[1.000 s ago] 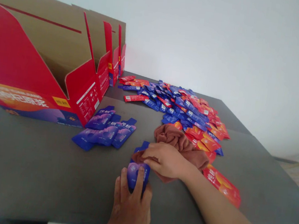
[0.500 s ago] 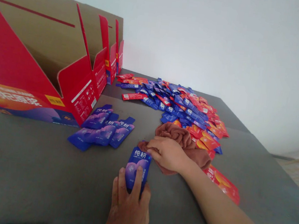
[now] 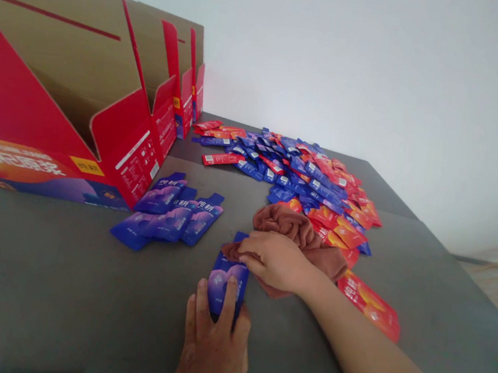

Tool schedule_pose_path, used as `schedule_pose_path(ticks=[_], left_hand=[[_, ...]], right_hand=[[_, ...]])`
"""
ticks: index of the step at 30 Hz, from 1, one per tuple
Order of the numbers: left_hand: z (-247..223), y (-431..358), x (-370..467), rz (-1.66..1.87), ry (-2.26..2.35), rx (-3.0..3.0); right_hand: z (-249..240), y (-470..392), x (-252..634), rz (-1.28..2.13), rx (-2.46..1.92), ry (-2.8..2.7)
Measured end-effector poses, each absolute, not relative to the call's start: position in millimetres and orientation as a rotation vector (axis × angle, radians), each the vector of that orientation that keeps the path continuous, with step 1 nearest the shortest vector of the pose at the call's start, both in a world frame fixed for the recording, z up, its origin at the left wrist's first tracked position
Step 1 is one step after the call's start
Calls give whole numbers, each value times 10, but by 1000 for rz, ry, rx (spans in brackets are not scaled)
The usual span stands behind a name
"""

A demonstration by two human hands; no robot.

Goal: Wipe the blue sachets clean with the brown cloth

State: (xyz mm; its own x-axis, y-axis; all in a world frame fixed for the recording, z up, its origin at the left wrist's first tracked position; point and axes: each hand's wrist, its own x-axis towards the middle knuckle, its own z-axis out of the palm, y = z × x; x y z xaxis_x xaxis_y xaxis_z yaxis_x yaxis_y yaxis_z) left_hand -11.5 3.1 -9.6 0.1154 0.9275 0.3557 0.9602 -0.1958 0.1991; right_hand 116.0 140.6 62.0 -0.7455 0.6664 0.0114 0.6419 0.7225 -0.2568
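A blue pouch (image 3: 229,276) with purple fruit printed on it lies face up on the grey table. My left hand (image 3: 215,333) grips its lower end, with fingertips pressing on the front and the thumb along the right side. In my right hand (image 3: 274,261) is a bunched brown cloth (image 3: 288,223), its edge lying across the upper part of the pouch and covering the lettering. Several matching blue pouches (image 3: 167,218) overlap to the left. Just right of the cloth lies a red pouch (image 3: 370,304), partly behind my right forearm.
Open red cartons (image 3: 135,154) with brown insides stand in a row at the left. A wide heap of blue and red pouches (image 3: 296,171) covers the back of the grey table (image 3: 58,296). A white wall (image 3: 336,64) rises behind.
My right hand has moved slightly left and down, dragging the cloth's edge from the pouch's top onto its printed front. My left hand keeps its hold on the pouch.
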Motion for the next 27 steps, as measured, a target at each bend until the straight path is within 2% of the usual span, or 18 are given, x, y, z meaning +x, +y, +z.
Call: schedule_pose_path(ticks=[8, 18, 27], left_hand=[[-69, 41, -114, -624, -1934, -2286], [-53, 40, -111, -638, -1960, -2296], [-35, 57, -99, -681, -1984, -2272]], right_hand=[[575, 1465, 1216, 344, -1113, -2771], [698, 1301, 1100, 512, -821, -2903], [614, 1414, 1136, 282, -1214, -2810]])
